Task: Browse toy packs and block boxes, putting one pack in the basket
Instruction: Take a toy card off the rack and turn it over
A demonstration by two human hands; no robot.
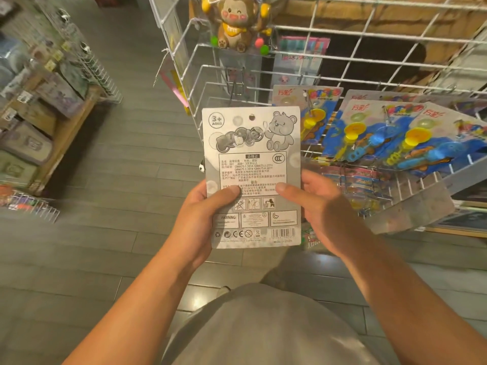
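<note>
Toy pack point(251, 177): a blister card held upright in front of the wire rack point(342, 61), its grey printed back turned to the viewer — age mark, bear drawing, warning panels and barcode all face up, so the hold looks chosen for reading the label.

Left hand point(200, 214): grips the pack's lower left edge; the thumb lies across the printed face and the fingers pass behind the card, out of sight. The forearm rises from the lower left toward the pack.

Right hand point(320, 212): holds the pack's right edge; the thumb presses flat on the printed face while the other fingers curl behind the card. The forearm comes in from the lower right.

Grip: each hand pinches the card between thumb in front and fingers behind — two supports that likely keep the thin card flat and steady.

Hanging packs point(382, 135): same-brand packs with yellow and blue toys, on hooks of the rack just right of the held pack, fronts showing.

Monkey toy point(234, 22): hangs on the rack above the held pack.

Boxes point(31, 122): stacked on a wooden shelf well left of the held pack; details blurred.

Basket: not in view.

Stage, as judged: browsing; no pack yet placed.
</note>
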